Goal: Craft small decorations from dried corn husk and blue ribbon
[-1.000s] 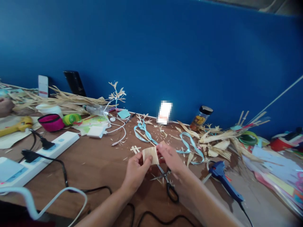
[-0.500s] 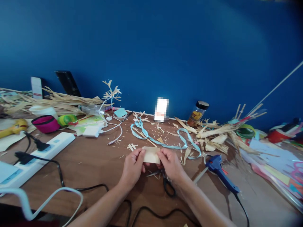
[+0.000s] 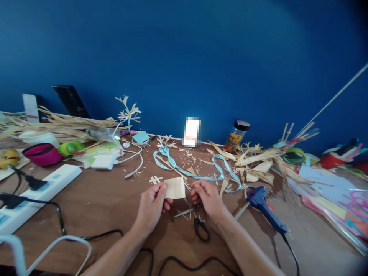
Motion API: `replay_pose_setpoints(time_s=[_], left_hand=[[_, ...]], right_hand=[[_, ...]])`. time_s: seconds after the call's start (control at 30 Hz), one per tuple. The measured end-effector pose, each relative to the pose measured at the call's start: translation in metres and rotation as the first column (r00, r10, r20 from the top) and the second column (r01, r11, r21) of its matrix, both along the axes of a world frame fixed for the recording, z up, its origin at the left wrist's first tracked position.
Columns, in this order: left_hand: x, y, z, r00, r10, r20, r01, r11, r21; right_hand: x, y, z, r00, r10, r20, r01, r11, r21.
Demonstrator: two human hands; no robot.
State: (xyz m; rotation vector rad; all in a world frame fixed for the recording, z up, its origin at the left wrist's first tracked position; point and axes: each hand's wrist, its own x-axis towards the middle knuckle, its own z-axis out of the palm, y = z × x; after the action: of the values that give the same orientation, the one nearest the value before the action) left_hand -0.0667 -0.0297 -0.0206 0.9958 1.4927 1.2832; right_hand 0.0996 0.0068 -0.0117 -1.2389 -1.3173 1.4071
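Between thumb and fingers, my left hand (image 3: 152,209) grips a pale, roughly rectangular piece of dried husk (image 3: 176,188) by its left side. My right hand (image 3: 208,197) is just to the right of the husk piece and apart from it. Its fingers are curled and pressed together; whether a small thing is between them cannot be made out. Below and between the hands, scissors (image 3: 202,230) with black handles lie on the table with the blades spread. A small lattice of pale strips (image 3: 155,179) lies behind my left hand.
Light blue ribbon (image 3: 198,176) winds over husk scraps behind the hands. A blue glue gun (image 3: 266,209) lies at right, near dried husks (image 3: 258,170). A jar (image 3: 236,136) stands by the wall. On the left are a power strip (image 3: 43,197) and black cables (image 3: 94,234).
My right hand has let go of the husk piece and drawn slightly away from it. My left hand still holds the piece, now slightly turned. The whole scene has shifted a little left in view.
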Motion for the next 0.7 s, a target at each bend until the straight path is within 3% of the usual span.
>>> replay_pose_setpoints(time_s=[0.1,0.27,0.53,0.7], left_hand=[[0.001,-0.002,0.002,0.997,-0.005,-0.073,0.006,1.0,0.021],[0.007,-0.006,0.007,0.989,-0.048,-0.139,0.059,0.995,0.077],[0.005,-0.004,0.009,0.99,0.026,-0.14,-0.017,0.998,0.062],[0.008,-0.005,0.006,0.994,-0.057,-0.093,0.061,0.997,0.041]], right_hand=[[0.0,-0.003,0.001,1.0,-0.002,-0.004,0.002,0.999,0.032],[-0.003,-0.01,0.002,0.984,0.131,0.119,-0.149,0.977,0.156],[-0.002,-0.007,-0.003,0.975,0.087,0.205,-0.112,0.987,0.114],[0.0,-0.007,0.003,0.94,-0.031,0.34,-0.065,0.961,0.268]])
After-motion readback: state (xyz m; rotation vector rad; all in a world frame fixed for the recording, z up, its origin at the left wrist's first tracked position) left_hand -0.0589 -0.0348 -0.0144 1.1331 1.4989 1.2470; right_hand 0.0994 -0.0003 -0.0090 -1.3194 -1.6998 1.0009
